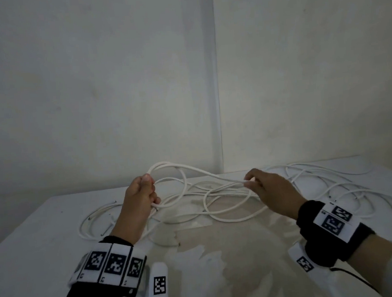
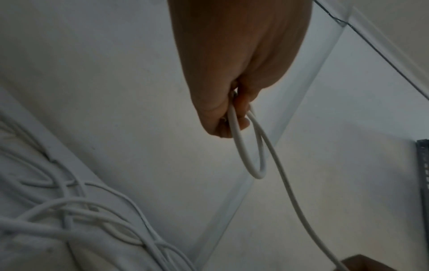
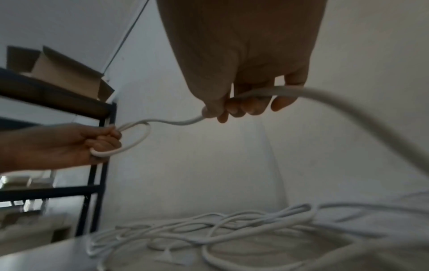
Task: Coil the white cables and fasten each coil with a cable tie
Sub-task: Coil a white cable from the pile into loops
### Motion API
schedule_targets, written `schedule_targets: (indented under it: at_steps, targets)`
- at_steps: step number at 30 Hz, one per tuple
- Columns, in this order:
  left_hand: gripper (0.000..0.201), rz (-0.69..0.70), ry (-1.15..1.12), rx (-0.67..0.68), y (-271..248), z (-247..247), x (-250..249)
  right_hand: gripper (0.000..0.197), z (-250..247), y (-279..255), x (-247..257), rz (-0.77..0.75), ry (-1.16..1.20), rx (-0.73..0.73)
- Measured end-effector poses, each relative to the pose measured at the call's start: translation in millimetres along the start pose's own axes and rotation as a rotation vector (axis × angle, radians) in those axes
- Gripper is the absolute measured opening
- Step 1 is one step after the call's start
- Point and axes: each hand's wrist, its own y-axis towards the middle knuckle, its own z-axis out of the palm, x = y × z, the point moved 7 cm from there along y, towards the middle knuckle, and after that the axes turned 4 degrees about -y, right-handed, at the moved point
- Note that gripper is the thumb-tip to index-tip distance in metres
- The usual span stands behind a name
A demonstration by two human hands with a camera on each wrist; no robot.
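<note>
My left hand (image 1: 145,193) (image 2: 232,113) (image 3: 102,141) is raised above the table and grips a small loop of white cable (image 1: 166,171) (image 2: 250,155) (image 3: 137,139). The same cable runs right to my right hand (image 1: 250,181) (image 3: 232,108), which pinches it between thumb and fingers. From there it drops back toward the tangle of white cables (image 1: 217,200) (image 2: 81,216) (image 3: 232,225) lying on the white table (image 1: 34,240). No cable tie is clearly recognisable in these views.
More loose white cables (image 1: 332,185) spread over the table's right side, and thin ends (image 1: 97,215) lie at the left. The table sits in a wall corner (image 1: 218,100). A dark shelf unit (image 3: 97,165) with a cardboard box (image 3: 62,73) stands to the left.
</note>
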Motion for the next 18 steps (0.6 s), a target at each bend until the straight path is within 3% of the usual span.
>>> schedule_targets:
  at_steps: [2, 4, 6, 11, 14, 18]
  targets:
    - [0.034, -0.024, -0.034, 0.010, 1, -3, 0, 0.026, -13, 4, -2, -0.083, -0.135, -0.117]
    - [0.034, -0.032, -0.051, 0.025, 0, 0, 0, 0.032, -20, 5, 11, -0.282, -0.267, -0.300]
    - [0.033, -0.022, -0.074, 0.018, 0, 4, -3, 0.032, -16, 7, 29, -0.409, -0.433, -0.372]
    - [0.032, 0.043, -0.013, -0.004, 4, 7, -13, 0.010, 14, 5, 84, -0.652, -0.666, -0.355]
    - [0.031, 0.069, 0.061, 0.008, 5, 13, -17, 0.024, 30, -6, 116, -0.819, -0.632, -0.371]
    - [0.030, 0.079, 0.211, 0.058, 0, 29, -15, 0.018, 36, -19, 154, -0.977, -0.517, -0.405]
